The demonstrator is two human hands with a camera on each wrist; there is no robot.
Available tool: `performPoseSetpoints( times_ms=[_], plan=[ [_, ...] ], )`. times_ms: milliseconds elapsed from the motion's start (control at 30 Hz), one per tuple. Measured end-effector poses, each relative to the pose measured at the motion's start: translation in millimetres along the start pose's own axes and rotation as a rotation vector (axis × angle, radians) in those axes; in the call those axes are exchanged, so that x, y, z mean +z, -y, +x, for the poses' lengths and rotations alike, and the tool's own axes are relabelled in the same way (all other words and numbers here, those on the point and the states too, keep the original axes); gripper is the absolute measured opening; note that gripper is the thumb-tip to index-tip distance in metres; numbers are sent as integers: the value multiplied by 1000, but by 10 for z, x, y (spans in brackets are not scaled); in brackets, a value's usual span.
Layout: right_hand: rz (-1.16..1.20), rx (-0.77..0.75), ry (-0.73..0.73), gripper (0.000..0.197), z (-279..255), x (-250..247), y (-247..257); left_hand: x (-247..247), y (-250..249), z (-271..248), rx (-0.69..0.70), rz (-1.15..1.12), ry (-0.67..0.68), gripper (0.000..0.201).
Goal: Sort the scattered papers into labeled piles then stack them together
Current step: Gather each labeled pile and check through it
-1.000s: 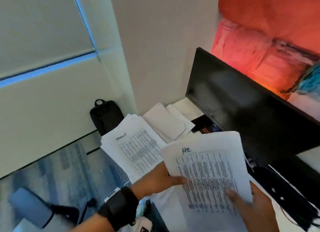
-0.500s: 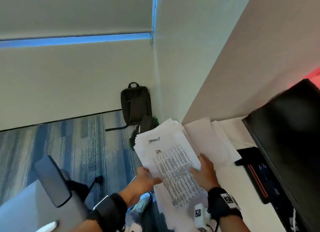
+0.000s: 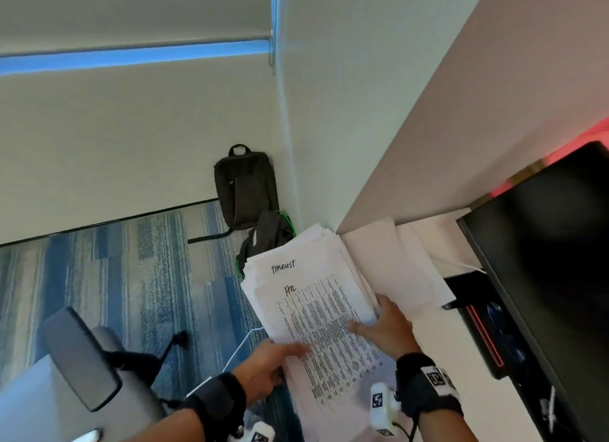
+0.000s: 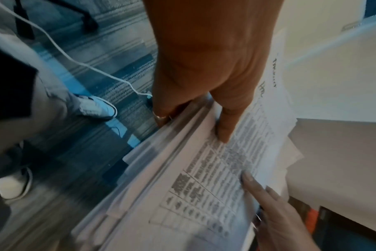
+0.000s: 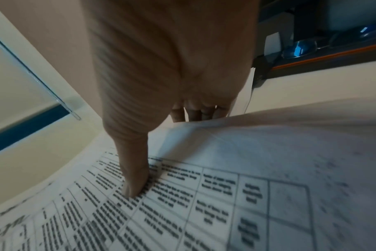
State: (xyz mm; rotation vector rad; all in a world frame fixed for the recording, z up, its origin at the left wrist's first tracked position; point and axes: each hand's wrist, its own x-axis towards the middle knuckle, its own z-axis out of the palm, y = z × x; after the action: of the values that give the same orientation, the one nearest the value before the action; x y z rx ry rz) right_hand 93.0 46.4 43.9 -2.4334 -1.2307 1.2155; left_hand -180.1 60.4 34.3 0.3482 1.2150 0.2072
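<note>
A thick stack of printed papers [image 3: 329, 336] lies at the desk's left edge, overhanging it. Its top sheet is a printed table hand-labelled "HR"; the "TASKLIST" sheet [image 3: 283, 268] shows just beyond it. My left hand [image 3: 267, 365] grips the stack's left edge, thumb on top [image 4: 223, 129] and fingers underneath. My right hand [image 3: 389, 326] holds the right edge: the thumb presses the top sheet [image 5: 135, 183] and the fingers curl over the far side. A second loose pile of white sheets [image 3: 398, 260] lies to the right against the wall.
A black monitor [image 3: 543, 260] stands on the white desk [image 3: 461, 375] at right, with a dark tray [image 3: 484, 326] under it. On the blue carpet at left are a grey chair [image 3: 79, 359], a black backpack [image 3: 245, 187] and a white cable [image 3: 240, 346].
The HR sheets, held up in the air a second ago, now lie on the Tasklist pile. My right hand moved from the sheet's lower corner to the stack's right edge.
</note>
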Motion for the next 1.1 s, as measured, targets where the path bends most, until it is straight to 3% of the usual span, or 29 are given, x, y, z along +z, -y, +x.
performPoseSetpoints(
  times_ms=[67, 133, 267, 367, 500, 567, 700, 833, 900, 933, 1000, 1033, 1100],
  plan=[
    [94, -15, 50, 93, -101, 20, -44, -63, 67, -4, -5, -33, 38, 51],
    [169, -21, 69, 99, -237, 129, -129, -164, 128, 30, -11, -25, 72, 60],
    [237, -65, -29, 94, -656, 400, -307, -231, 179, -20, 5, 98, 109, 45],
    [409, -28, -28, 97, -962, 533, -414, -209, 260, -123, 65, 173, 107, 51],
    [684, 65, -100, 120, -1326, 607, -765, -43, 282, -366, 112, 453, 218, 69],
    [922, 107, -147, 119, -1578, 541, -1043, 237, 207, -517, 134, 628, 319, 69],
    [1112, 284, -321, 84, -2189, 383, -1656, 1070, 226, -517, 169, 866, 583, 73],
    [1114, 568, -611, 35, -2654, 402, -2154, 1868, 530, -148, 344, 1187, 740, 54],
    [1115, 657, -659, 31, -2836, 440, -2342, 2072, 479, 151, 507, 1510, 653, 59],
    [1114, 700, -693, 35, -2923, 458, -2390, 2085, 345, 318, 658, 1656, 516, 60],
    [1107, 759, -744, 44, -3068, 610, -2620, 1929, -97, 619, 965, 1821, 94, 63],
    [1101, 773, -764, 56, -3102, 731, -2748, 1786, -342, 766, 973, 1885, -91, 69],
    [1102, 806, -765, 86, -3159, 973, -2942, 1476, -715, 984, 759, 2028, -248, 86]
  ],
)
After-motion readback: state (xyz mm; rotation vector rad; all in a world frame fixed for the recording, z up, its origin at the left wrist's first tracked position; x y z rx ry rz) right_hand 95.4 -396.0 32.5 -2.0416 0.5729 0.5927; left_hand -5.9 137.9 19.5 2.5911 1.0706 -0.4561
